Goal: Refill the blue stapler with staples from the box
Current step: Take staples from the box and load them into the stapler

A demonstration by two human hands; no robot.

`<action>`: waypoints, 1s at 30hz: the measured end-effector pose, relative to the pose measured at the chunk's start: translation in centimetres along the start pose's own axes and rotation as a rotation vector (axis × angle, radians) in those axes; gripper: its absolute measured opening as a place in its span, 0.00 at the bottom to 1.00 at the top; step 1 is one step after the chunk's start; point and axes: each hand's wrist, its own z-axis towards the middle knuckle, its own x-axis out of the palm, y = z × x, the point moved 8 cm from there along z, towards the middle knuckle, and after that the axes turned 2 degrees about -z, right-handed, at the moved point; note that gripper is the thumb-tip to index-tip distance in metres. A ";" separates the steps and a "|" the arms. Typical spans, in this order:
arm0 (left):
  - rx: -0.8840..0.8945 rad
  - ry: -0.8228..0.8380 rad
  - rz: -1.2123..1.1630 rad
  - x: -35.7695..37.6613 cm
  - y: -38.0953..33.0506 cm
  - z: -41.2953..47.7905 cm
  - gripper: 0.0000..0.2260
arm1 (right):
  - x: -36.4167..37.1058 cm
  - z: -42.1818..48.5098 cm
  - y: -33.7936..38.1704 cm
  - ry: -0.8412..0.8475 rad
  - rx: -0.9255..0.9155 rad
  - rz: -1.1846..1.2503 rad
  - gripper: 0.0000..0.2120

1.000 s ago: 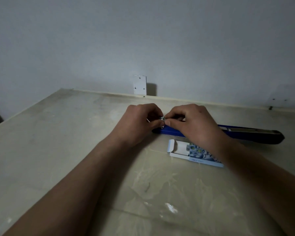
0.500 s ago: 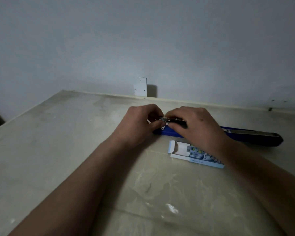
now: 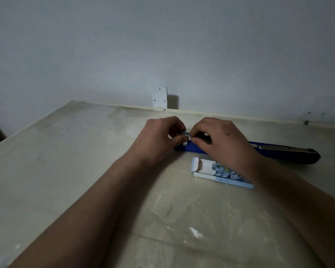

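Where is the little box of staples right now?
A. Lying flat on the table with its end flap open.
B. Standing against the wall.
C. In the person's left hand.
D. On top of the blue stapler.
A: the staple box lies flat on the table, nearer than the blue stapler, end flap open; the left hand and right hand pinch a small metal piece instead.

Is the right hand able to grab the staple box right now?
Probably yes, once it lets go. The right hand pinches a small metal piece at the end of the blue stapler. The staple box lies open close by, below that wrist, with nothing on top.
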 end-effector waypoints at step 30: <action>0.240 0.231 0.091 2.1 -5.6 -1.9 0.06 | -3.9 -5.0 0.4 0.038 0.025 -0.100 0.12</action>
